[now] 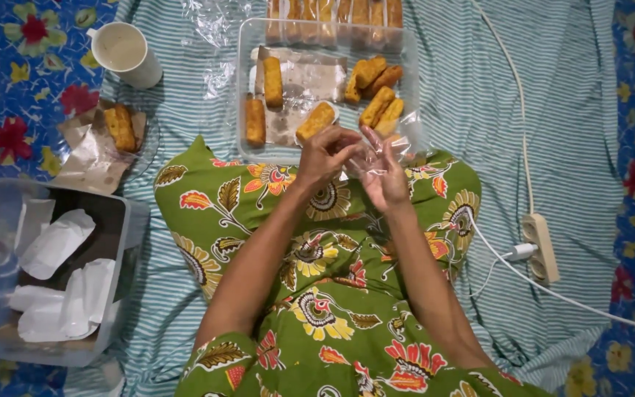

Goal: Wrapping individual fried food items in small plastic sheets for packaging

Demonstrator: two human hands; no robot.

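My left hand (323, 156) and my right hand (385, 175) meet above my lap, just in front of a clear tray (247, 66). Together they pinch and spread a small clear plastic bag (371, 154). The right hand's fingers are apart inside or behind the thin film. The tray holds several golden fried rolls (273, 81) on greasy paper, with more rolls lined up along its far side. My lap is covered by green flowered cloth (310, 294).
A white cup (123, 51) stands far left. A plate (143, 151) with paper holds a fried roll (120, 126). A clear plastic box (130, 242) with white wrappers sits at my left. A power strip (542, 246) with a white cable lies right.
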